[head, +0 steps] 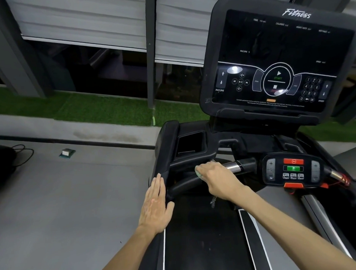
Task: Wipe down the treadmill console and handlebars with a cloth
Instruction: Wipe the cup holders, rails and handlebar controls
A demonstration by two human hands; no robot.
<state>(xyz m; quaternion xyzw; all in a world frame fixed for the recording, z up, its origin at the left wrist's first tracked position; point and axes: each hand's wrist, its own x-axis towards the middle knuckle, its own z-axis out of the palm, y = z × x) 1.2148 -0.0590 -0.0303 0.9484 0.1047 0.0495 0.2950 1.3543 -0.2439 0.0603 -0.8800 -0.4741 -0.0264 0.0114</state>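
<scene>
The black treadmill console point(279, 58) stands upper right, its screen dark with white button marks. Below it a front handlebar point(233, 166) with a silver sensor section runs left from a small control panel point(293, 170). My right hand point(216, 179) grips that handlebar with a pale cloth point(199, 174) wrapped under the fingers; only an edge of the cloth shows. My left hand point(156, 204) lies flat with straight fingers against the left side handlebar point(164, 165).
A cup-holder recess point(190, 143) sits left of the console. The running belt point(202, 235) stretches below my arms. Grey floor lies to the left with a small box point(66, 153) and a black cable point(22, 154). Green turf and shuttered windows lie beyond.
</scene>
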